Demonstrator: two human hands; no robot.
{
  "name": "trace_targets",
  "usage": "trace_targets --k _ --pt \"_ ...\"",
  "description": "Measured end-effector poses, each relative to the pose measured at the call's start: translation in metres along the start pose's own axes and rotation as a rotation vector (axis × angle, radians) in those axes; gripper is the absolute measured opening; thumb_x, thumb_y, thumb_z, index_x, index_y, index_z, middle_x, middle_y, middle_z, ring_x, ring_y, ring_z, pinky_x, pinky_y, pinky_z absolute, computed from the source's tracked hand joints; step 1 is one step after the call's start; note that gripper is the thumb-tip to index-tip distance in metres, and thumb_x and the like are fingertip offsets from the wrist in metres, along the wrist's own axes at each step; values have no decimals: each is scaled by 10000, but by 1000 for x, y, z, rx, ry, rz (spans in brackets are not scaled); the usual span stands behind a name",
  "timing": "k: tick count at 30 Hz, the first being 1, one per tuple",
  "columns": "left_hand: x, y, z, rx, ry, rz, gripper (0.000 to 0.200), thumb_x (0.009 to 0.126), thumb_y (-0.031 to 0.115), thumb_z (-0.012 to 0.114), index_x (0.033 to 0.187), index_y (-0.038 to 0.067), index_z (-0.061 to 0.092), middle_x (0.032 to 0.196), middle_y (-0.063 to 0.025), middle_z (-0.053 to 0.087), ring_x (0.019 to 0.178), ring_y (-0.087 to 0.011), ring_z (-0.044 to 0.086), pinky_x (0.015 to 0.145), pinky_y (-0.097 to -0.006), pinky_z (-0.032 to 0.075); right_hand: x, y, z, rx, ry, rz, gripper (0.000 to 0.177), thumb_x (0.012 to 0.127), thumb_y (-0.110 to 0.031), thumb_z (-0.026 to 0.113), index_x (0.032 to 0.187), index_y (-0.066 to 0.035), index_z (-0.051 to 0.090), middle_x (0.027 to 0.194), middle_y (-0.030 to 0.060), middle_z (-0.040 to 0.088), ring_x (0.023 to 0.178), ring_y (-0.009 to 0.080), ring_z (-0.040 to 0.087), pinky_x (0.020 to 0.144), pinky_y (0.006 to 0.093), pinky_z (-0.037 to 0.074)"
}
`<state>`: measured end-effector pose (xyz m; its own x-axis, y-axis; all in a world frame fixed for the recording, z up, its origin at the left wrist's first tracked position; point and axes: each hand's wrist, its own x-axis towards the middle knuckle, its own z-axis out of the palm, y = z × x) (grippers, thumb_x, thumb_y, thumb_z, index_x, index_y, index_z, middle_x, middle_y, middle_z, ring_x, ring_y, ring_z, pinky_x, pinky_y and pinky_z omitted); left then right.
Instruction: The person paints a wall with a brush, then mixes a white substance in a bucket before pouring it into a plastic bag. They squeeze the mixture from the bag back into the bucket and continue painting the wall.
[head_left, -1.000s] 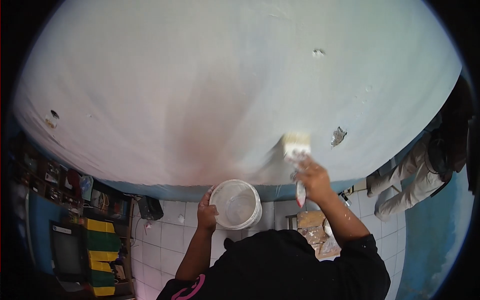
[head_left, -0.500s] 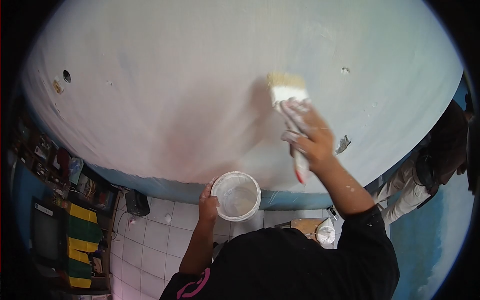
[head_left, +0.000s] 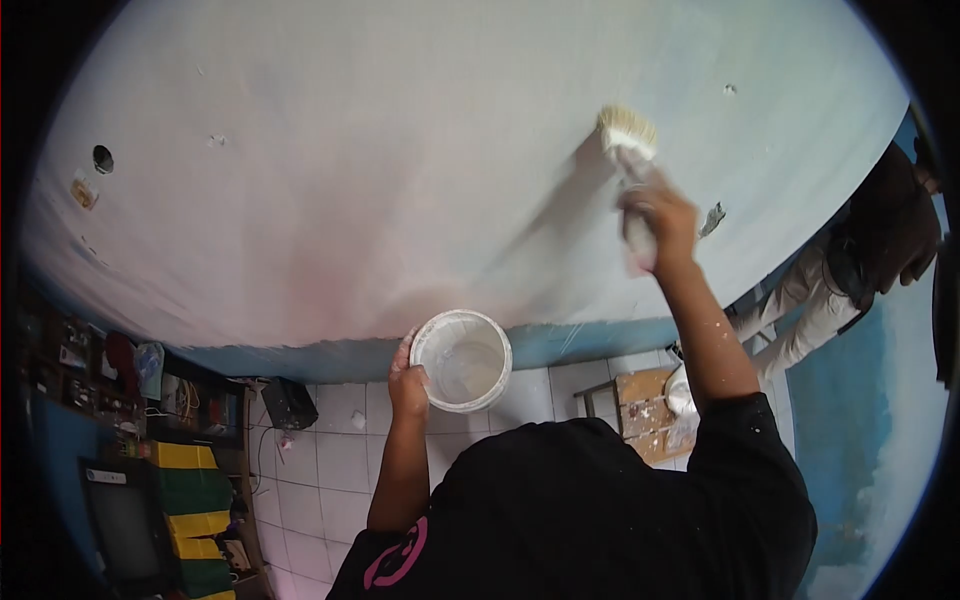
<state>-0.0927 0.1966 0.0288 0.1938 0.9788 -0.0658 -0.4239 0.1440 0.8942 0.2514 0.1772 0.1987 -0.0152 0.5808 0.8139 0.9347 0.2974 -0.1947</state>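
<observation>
My right hand [head_left: 660, 215] is wrapped round the handle of a wide paintbrush [head_left: 628, 133], its pale bristles up against the wall [head_left: 450, 180]. White paint coats the ferrule area and my fingers; the hand is slightly blurred. The wall is covered in whitish paint, with a blue strip along its bottom. Lower down, my left hand [head_left: 408, 375] grips the left side of a white bucket [head_left: 461, 362] by its rim. Thin white paint shows inside the bucket, and its walls are smeared.
A paint-spotted wooden stool [head_left: 640, 400] with a white container [head_left: 680, 390] stands at right on the tiled floor [head_left: 345, 460]. Another person [head_left: 880, 230] is at far right. At left are a black box [head_left: 289, 403], a television [head_left: 125, 525] and cluttered shelves. Holes mark the wall.
My right hand has moved the paintbrush up and to the right across the wall. The view has shifted; my left hand still holds the bucket.
</observation>
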Motion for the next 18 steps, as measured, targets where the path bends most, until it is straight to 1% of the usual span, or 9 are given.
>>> trace_targets --k 2,5,8,10,12,14,16,18 --pt "0 -4 -17 -41 -11 -10 715 552 0 367 1263 -70 398 1199 -151 517 1132 -232 493 982 -302 364 -18 -34 8 -167 -118 -39 112 656 78 584 663 -32 570 825 120 651 729 225 642 651 301 500" --pt "-3 -3 -37 -72 -33 -48 719 547 4 371 1262 -72 397 1200 -157 515 1133 -240 492 984 -303 362 -43 -58 17 105 -262 179 167 651 109 562 683 -54 581 757 116 636 689 214 640 636 300 501" --pt "-5 -8 -57 -22 -55 -101 727 538 5 375 1261 -73 396 1200 -161 514 1132 -242 493 985 -302 360 -38 -60 7 140 -141 137 155 705 112 573 682 -40 570 784 139 649 691 221 652 629 304 509" --pt "-2 -9 -65 11 -75 -122 729 533 2 377 1257 -75 400 1198 -162 516 1130 -241 495 984 -300 360 -18 -63 1 208 150 116 162 701 108 549 665 -49 561 920 191 654 756 244 668 659 297 529" --pt "-2 -2 -68 19 -92 -145 722 535 -4 373 1253 -76 407 1200 -162 516 1131 -240 495 985 -297 357 8 -70 -1 -18 387 -131 167 734 110 573 674 -46 562 909 205 652 752 256 667 675 293 531" --pt "-3 0 -74 36 -95 -145 717 538 -10 370 1251 -76 413 1202 -162 516 1133 -238 494 986 -295 354 5 -51 25 -96 410 -122 124 731 84 599 705 -33 570 826 168 650 685 222 656 610 278 514" --pt "-6 -2 -86 70 -93 -124 713 542 -14 367 1250 -76 416 1205 -162 516 1135 -236 493 987 -293 352 -30 -32 52 -114 189 144 86 730 91 602 732 13 567 768 155 632 663 205 646 590 269 495" --pt "-12 9 -90 69 -84 -155 718 541 -12 369 1255 -76 412 1210 -162 514 1137 -235 492 989 -293 349 -48 -52 67 -49 85 235 94 706 101 569 756 21 576 738 148 613 682 185 643 600 267 488"
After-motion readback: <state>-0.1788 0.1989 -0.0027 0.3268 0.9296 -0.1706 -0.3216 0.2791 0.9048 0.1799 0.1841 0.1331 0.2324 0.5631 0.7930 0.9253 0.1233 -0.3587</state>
